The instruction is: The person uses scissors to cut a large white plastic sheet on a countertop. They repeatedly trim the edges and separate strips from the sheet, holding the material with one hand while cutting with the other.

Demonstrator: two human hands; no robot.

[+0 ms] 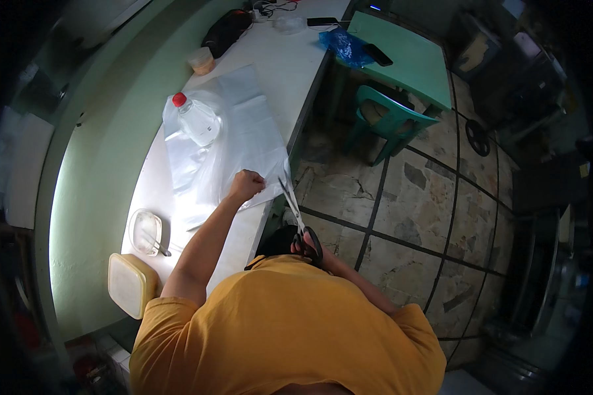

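Clear plastic bags or sheeting point(249, 116) lie spread over the white counter, their near corner at its edge. My left hand point(247, 185) is curled into a fist on the near part of the plastic, gripping it; the fingertips are hidden. Black-handled scissors point(292, 205) are in my right hand point(327, 259), fingers in the handle loops. Their blades stand slightly apart and point away from me, beside the plastic's right corner. Whether the blades touch the plastic I cannot tell. A clear bottle with a red cap point(200, 123) rests on the plastic.
On the white counter point(301, 64) are a small tub point(201, 61), an open container with a utensil point(146, 232) and a lidded yellowish box point(132, 285). To the right stand a green table point(405, 54) with a blue plastic bag point(345, 47) and phone point(377, 54), and a green chair point(393, 111).
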